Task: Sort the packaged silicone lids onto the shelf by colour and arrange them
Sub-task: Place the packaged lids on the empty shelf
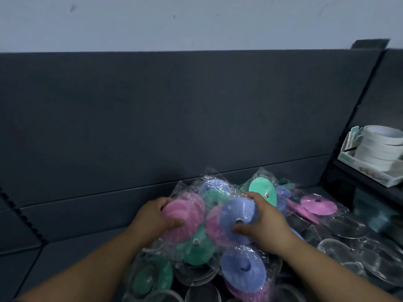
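From the head view, both forearms reach forward into a heap of silicone lids, each sealed in a crinkled clear bag, lying at the foot of a dark grey shelf panel (174, 116).

The left hand (152, 219) grips a pink lid (187, 212): its fingers curl over the far left edge and the thumb presses on the near face. The right hand (268, 223) holds a blue lid (237, 211) in the same way, with the fingers hooked over the far rim and the thumb lying just beside the small knob at its centre. The two held lids sit side by side in the middle of the heap, and a second pink one shows between them.

Below the pink lid lies a green lid (196, 249). Nearer, under the right wrist, lies another blue lid (244, 269). Behind the right hand a green lid stands tilted on edge (262, 194), and a pale blue one (214, 187) sits at the far side, left of it.

To the right a pink lid lies flat (318, 204), apart from the hands, with clear lids (344, 227) spread nearer and further right; motion blur makes their number hard to tell.

At the right edge, on a higher ledge, a white tray (368, 173) holds a stack of white tape rolls (381, 149). A pale wall (196, 22) rises above the panel.
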